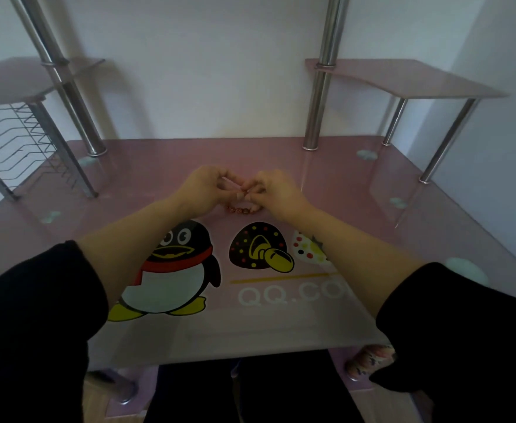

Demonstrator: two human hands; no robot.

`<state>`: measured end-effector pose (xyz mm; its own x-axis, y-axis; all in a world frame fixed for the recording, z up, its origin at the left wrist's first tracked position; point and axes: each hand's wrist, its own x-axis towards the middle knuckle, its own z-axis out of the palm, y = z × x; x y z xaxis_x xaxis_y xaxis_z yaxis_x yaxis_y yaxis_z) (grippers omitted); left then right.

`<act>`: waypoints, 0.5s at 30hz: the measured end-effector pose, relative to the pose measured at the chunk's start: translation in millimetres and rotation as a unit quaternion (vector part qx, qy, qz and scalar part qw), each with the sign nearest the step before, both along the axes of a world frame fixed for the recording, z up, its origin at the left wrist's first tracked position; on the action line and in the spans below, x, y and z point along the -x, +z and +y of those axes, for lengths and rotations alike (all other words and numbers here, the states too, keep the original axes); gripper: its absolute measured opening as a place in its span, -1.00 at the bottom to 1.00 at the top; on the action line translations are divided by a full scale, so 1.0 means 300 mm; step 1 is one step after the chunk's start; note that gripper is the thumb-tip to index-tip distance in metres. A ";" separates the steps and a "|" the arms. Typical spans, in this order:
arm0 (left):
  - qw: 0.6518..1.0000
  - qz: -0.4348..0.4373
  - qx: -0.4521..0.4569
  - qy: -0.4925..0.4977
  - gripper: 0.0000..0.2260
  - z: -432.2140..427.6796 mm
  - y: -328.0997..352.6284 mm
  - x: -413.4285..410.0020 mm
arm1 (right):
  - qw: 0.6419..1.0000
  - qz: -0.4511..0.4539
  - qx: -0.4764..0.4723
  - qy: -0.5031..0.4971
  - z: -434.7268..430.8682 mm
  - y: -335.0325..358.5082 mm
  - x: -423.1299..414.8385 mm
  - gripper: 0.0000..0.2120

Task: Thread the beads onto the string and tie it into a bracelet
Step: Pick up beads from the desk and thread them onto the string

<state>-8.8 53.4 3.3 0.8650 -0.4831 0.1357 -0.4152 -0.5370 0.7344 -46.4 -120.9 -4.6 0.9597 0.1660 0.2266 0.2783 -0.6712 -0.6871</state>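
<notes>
A short strand of reddish and pale beads (pixel 243 209) hangs in a curve just above the pink glass desk (pixel 327 190), between my two hands. My left hand (pixel 203 189) pinches one end of the string with curled fingers. My right hand (pixel 276 190) pinches the other end, fingertips close to the left hand's. A thin pale piece of string (pixel 234 181) runs between the fingertips above the beads. The string ends themselves are too small to make out.
The desk top carries a printed penguin (pixel 174 264), a mushroom picture (pixel 258 248) and white lettering. Chrome posts (pixel 319 102) rise at the back, with a raised shelf (pixel 409 77) at right and a wire rack (pixel 16 138) at left.
</notes>
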 end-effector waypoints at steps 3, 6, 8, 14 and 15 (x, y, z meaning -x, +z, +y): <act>1.000 0.002 0.008 0.005 -0.85 -0.004 0.001 -0.004 | 1.000 -0.007 0.010 -0.009 -0.005 0.001 -0.001 -0.82; 1.000 -0.013 0.004 0.025 -0.87 -0.015 -0.002 -0.006 | 1.000 -0.017 0.020 -0.016 -0.009 0.001 -0.002 -0.84; 0.999 -0.025 -0.008 0.036 -0.87 -0.024 -0.001 -0.006 | 0.998 -0.026 0.047 -0.026 -0.015 0.001 -0.004 -0.87; 0.998 -0.053 0.001 0.032 -0.88 -0.055 0.031 -0.004 | 0.996 -0.027 0.060 -0.060 -0.052 -0.003 0.001 -0.71; 0.998 -0.053 0.001 0.023 -0.89 -0.067 0.040 -0.003 | 0.998 -0.015 0.021 -0.056 -0.054 -0.001 0.003 -0.67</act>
<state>-7.8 33.2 15.2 0.8666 -0.4436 0.2284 -0.4660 -0.5560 0.6882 -47.5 -137.2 -4.9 0.9656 0.0680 0.2511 0.2204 -0.7269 -0.6504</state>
